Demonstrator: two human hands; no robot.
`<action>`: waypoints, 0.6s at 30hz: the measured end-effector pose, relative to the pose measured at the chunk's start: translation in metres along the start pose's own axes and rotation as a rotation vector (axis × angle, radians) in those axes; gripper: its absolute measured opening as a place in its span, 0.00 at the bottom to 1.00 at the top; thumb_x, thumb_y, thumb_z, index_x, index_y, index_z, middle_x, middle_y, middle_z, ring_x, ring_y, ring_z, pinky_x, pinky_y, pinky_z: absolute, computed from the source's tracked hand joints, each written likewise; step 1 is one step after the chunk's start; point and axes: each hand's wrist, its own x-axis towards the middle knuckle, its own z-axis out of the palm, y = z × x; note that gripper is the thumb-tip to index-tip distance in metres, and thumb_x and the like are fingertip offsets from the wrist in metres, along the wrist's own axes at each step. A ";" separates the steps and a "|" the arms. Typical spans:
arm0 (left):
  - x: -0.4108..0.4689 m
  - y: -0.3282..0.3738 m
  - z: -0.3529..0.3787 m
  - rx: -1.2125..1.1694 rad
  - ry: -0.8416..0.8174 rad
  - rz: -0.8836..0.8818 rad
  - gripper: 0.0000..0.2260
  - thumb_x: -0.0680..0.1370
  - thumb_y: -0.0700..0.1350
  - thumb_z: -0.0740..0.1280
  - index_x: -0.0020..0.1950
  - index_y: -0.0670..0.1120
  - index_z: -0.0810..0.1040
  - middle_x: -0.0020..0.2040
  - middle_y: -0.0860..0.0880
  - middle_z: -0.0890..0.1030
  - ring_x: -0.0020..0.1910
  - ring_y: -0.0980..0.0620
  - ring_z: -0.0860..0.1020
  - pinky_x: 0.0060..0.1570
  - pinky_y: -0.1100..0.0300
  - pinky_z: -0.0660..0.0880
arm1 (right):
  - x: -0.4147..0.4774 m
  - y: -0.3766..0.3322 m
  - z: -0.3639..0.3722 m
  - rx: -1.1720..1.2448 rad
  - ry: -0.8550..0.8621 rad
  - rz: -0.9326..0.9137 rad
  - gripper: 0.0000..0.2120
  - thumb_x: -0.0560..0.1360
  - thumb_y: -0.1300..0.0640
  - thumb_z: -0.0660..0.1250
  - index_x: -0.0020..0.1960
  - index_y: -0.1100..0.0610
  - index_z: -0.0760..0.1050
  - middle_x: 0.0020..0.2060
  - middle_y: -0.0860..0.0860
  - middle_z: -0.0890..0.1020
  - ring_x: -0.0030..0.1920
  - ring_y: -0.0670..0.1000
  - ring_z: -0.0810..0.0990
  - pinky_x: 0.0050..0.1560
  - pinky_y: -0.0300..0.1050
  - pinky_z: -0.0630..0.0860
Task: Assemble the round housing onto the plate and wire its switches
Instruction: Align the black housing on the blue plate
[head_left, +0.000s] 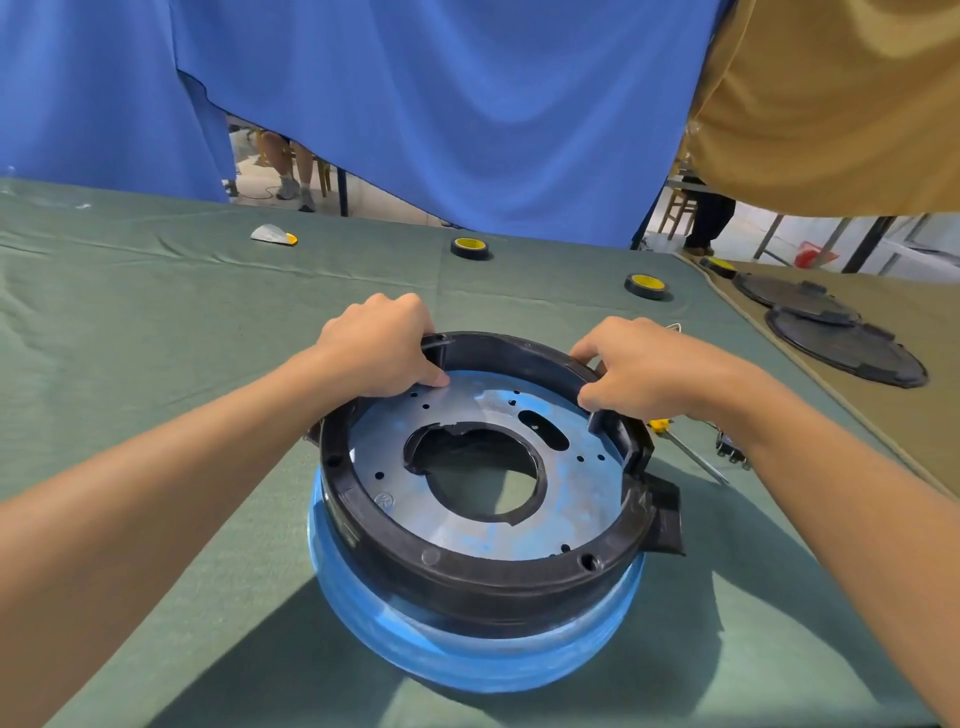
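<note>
A: Where was the round housing (467, 587)?

B: On the bench (156, 415), sat atop a blue-filmed shell (467, 665), with the plate (457, 535) lying inside it. At the housing's far rim, the left hand (379, 345) and right hand (649, 369) each had a grip curled over its wall.

A: The risk?

B: Uneven pressing could have cocked the housing and misaligned the screw holes.

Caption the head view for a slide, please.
Left hand and right hand hold the far rim of the round housing around the metal plate.

before me: green cloth (156, 322), a tape roll (469, 248) and a second roll (645, 286) near its far edge; at right, two dark lids (847, 353) on tan cloth (914, 457); blue curtain (441, 104) behind.
</note>
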 end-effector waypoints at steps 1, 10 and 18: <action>0.000 0.000 0.000 0.002 0.002 0.000 0.12 0.72 0.56 0.76 0.43 0.50 0.78 0.37 0.48 0.74 0.42 0.41 0.74 0.38 0.55 0.67 | 0.000 0.000 0.000 -0.009 0.005 -0.001 0.13 0.75 0.58 0.66 0.60 0.55 0.78 0.47 0.53 0.84 0.40 0.51 0.84 0.36 0.43 0.82; -0.002 -0.006 -0.010 -0.111 -0.184 0.066 0.09 0.72 0.46 0.75 0.36 0.47 0.77 0.34 0.48 0.78 0.34 0.49 0.76 0.33 0.59 0.69 | 0.002 0.005 0.009 0.004 0.053 0.021 0.10 0.73 0.59 0.66 0.53 0.54 0.81 0.38 0.50 0.84 0.37 0.52 0.83 0.40 0.53 0.83; -0.004 -0.005 -0.011 -0.238 -0.133 0.093 0.11 0.78 0.52 0.69 0.47 0.44 0.83 0.42 0.43 0.84 0.37 0.48 0.80 0.38 0.56 0.77 | -0.004 0.012 0.015 0.104 0.086 -0.021 0.04 0.75 0.53 0.65 0.49 0.46 0.78 0.39 0.48 0.83 0.36 0.47 0.80 0.42 0.50 0.81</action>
